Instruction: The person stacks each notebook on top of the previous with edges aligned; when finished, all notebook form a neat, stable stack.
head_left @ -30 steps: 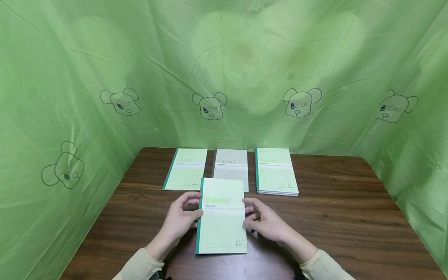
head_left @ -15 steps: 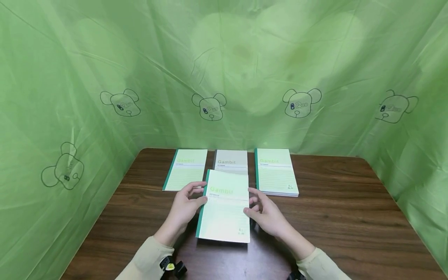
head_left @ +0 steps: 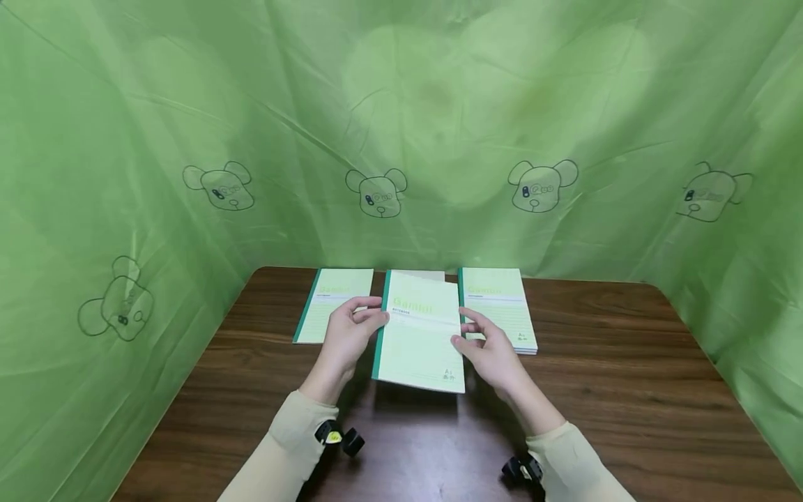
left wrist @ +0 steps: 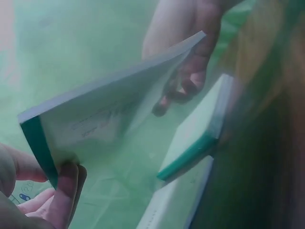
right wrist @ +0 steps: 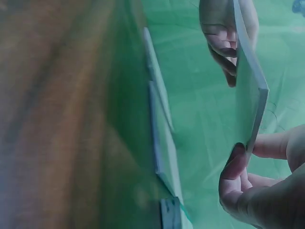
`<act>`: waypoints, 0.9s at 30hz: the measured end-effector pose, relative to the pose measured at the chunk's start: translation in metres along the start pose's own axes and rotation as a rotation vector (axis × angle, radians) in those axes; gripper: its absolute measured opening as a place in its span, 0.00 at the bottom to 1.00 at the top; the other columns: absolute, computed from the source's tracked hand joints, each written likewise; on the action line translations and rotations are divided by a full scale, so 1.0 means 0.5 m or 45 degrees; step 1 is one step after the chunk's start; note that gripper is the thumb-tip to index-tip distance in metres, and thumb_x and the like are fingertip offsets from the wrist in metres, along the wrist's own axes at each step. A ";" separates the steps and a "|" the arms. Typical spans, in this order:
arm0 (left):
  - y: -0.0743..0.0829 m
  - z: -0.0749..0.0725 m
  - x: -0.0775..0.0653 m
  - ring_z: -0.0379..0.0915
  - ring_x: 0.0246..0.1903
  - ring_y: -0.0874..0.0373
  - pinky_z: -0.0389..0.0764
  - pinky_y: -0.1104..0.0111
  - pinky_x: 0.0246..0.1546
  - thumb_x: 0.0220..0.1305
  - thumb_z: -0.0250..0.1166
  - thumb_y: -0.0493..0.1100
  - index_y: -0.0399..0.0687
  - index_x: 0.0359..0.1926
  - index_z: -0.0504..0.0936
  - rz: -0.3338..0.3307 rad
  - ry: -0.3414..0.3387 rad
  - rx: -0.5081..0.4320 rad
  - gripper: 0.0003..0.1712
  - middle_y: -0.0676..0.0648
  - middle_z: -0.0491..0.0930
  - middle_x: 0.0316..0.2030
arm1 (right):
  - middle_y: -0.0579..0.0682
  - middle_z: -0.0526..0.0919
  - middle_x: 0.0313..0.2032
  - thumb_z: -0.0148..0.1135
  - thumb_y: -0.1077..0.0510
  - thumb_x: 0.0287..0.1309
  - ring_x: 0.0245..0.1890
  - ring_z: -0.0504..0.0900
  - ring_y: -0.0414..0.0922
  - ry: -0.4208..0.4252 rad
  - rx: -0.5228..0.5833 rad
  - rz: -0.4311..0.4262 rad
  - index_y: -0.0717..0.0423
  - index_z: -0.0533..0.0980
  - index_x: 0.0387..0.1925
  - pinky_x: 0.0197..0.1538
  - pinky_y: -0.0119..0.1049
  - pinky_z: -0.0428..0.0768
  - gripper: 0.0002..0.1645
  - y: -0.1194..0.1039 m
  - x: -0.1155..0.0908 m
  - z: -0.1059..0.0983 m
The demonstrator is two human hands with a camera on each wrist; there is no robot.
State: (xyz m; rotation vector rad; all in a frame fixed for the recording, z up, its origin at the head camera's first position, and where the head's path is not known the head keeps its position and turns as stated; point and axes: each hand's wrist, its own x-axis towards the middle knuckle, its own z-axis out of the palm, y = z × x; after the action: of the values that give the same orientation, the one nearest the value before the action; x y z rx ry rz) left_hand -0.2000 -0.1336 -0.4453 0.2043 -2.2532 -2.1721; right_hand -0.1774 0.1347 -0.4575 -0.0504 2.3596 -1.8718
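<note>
A pale green notebook with a dark green spine is held in the air, tilted, between both hands. My left hand pinches its spine edge, thumb on the cover; the left wrist view shows these fingers closely. My right hand pinches the opposite edge, and in the right wrist view its thumb and fingers meet at that edge. Behind the held notebook lies a grey notebook, mostly hidden, with only its top strip showing.
Another green notebook lies at the back left of the wooden table. At the back right sits a small stack of notebooks, green on top. Green cloth with bear drawings hangs behind and beside the table.
Both hands have carried the green notebook forward, upward in the head view and slightly right, over the grey notebook, which is now mostly covered. The other notebooks have stayed in place.
</note>
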 end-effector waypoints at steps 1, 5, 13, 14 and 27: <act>0.003 0.004 0.007 0.88 0.45 0.52 0.85 0.61 0.44 0.71 0.74 0.36 0.44 0.60 0.86 0.002 0.009 -0.012 0.18 0.43 0.92 0.46 | 0.64 0.79 0.62 0.68 0.62 0.75 0.44 0.84 0.48 0.014 0.012 -0.005 0.55 0.68 0.81 0.50 0.39 0.82 0.38 -0.002 0.007 -0.003; 0.016 0.022 0.030 0.88 0.45 0.52 0.86 0.59 0.46 0.71 0.74 0.35 0.41 0.59 0.86 0.017 0.025 -0.065 0.18 0.42 0.92 0.45 | 0.62 0.77 0.65 0.67 0.61 0.76 0.42 0.85 0.43 0.070 0.090 -0.014 0.55 0.68 0.81 0.51 0.34 0.82 0.37 -0.016 0.033 -0.019; 0.036 0.074 0.065 0.85 0.44 0.53 0.85 0.63 0.46 0.69 0.71 0.32 0.39 0.62 0.85 0.063 0.018 -0.112 0.21 0.42 0.90 0.44 | 0.62 0.70 0.69 0.61 0.63 0.80 0.39 0.85 0.35 0.150 0.302 -0.033 0.58 0.69 0.80 0.56 0.32 0.83 0.32 -0.040 0.066 -0.048; 0.039 0.080 0.067 0.85 0.44 0.53 0.84 0.63 0.47 0.69 0.71 0.31 0.40 0.62 0.85 0.059 0.017 -0.118 0.21 0.42 0.90 0.44 | 0.61 0.70 0.69 0.60 0.63 0.80 0.38 0.84 0.35 0.159 0.311 -0.031 0.58 0.70 0.80 0.56 0.31 0.82 0.32 -0.040 0.068 -0.052; 0.052 0.149 0.091 0.86 0.46 0.50 0.84 0.59 0.50 0.68 0.69 0.29 0.42 0.61 0.86 -0.006 0.066 -0.217 0.22 0.41 0.89 0.47 | 0.57 0.64 0.72 0.61 0.64 0.78 0.47 0.81 0.38 0.113 0.405 -0.018 0.54 0.62 0.85 0.49 0.28 0.82 0.40 -0.019 0.090 -0.095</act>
State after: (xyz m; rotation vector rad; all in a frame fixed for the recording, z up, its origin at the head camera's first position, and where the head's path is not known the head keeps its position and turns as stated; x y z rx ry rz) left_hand -0.2546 -0.0634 -0.4265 0.2613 -2.0302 -2.3166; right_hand -0.2285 0.1735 -0.4414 0.0478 2.0864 -2.2742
